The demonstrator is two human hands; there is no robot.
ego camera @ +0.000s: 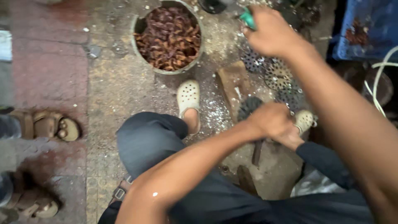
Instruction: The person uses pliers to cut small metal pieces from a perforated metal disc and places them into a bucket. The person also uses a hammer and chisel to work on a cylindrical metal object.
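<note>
Left hand (271,120) fingers clenched on dark toothed disc (248,106); right hand (271,31) grasping green-handled tool (247,18).

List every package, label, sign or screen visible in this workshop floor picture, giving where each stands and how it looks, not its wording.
No labels, signs or screens show.
Round metal tub: top centre on the floor, grey rim, filled with reddish-brown pieces.
Blue crate: top right corner, boxy, some brown bits inside.
Whitish bag or sheet: lower right, crumpled; what kind cannot be told.
</note>
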